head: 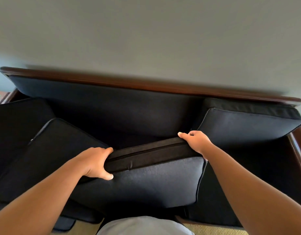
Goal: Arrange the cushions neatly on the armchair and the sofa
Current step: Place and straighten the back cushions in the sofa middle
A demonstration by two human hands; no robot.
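Note:
A dark navy sofa (122,106) with a brown wooden frame fills the view. In the middle stands a navy cushion (154,182), its zippered edge turned up. My left hand (95,162) grips that edge at its left corner, thumb on the front face. My right hand (194,141) grips the right corner of the same edge. A second cushion (44,155) leans tilted at the left, and a third cushion (248,128) stands against the backrest at the right.
The wooden top rail (146,85) runs along the sofa back, with a plain grey wall (146,31) behind it. A wooden armrest (299,146) shows at the right. Beige carpet (214,230) lies below the sofa front.

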